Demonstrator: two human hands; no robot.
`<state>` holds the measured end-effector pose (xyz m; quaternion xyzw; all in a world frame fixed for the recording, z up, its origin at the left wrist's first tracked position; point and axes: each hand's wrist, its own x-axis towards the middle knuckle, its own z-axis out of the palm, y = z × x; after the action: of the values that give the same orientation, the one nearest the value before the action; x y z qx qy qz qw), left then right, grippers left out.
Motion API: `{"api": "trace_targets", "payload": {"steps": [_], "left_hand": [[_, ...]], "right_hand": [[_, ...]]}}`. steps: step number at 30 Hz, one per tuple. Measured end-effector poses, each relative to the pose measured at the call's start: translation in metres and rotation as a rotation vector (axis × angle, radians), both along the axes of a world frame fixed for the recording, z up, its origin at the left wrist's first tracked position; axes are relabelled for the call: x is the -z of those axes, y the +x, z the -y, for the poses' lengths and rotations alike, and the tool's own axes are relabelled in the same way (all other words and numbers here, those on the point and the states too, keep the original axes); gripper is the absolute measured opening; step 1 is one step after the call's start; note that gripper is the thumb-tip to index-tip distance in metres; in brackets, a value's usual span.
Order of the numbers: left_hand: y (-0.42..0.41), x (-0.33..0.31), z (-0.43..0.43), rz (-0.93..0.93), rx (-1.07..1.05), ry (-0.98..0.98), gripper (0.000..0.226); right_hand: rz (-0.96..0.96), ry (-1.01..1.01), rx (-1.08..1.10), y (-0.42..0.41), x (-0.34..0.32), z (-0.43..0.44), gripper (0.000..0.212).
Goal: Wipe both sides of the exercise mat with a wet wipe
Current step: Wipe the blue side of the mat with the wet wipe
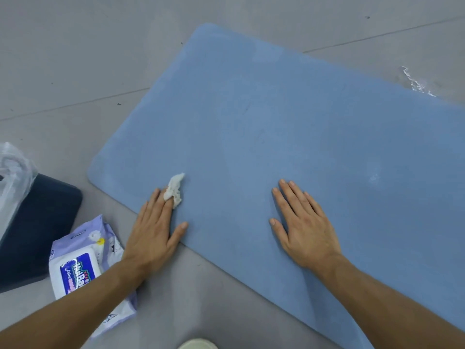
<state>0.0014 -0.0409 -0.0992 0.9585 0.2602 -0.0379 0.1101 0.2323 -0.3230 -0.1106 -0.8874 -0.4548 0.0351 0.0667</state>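
I see the exercise mat point(276, 127) as matt blue foam, finely grained. The wet wipe point(175, 188) looks crumpled, white, fibrous. Lower left, the wipes pack point(83, 268) is glossy plastic film; the floor point(75, 59) is smooth grey tile, faintly sheened.

1. The exercise mat point(276, 134) lies flat on the floor point(75, 59), running from the left centre off past the right edge of the view.
2. The left hand point(153, 230) rests flat on the mat's near left part, its heel over the near edge.
3. The wet wipe point(174, 190) lies on the mat at that hand's fingertips (partly tucked among them).
4. The right hand point(304, 230) lies flat on the mat, to the right of the left hand and well apart from it.
5. A pack of wipes point(83, 268) lies on the floor left of the mat, partly under the left forearm.
6. A container point(37, 230) stands just left of the pack, and a plastic bag point(12, 177) lies at the container's far left.
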Motion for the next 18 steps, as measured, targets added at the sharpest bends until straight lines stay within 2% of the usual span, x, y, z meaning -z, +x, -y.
{"api": "trace_targets", "payload": {"steps": [6,10,14,18], "left_hand": [[0.01,-0.008,0.092,0.007,0.622,-0.103,0.078],[0.019,-0.015,0.151,-0.1,0.967,0.009,0.08],[0.029,-0.013,0.134,-0.08,1.002,-0.011,0.076],[0.039,-0.002,0.072,-0.047,0.825,-0.088,0.071]], "right_hand": [[0.009,0.03,0.0,0.0,0.0,0.0,0.065],[0.017,0.038,-0.008,0.0,0.001,0.0,0.065],[0.02,0.029,-0.007,0.001,0.002,0.0,0.064],[0.021,0.046,0.003,0.0,0.003,0.0,0.061]]}}
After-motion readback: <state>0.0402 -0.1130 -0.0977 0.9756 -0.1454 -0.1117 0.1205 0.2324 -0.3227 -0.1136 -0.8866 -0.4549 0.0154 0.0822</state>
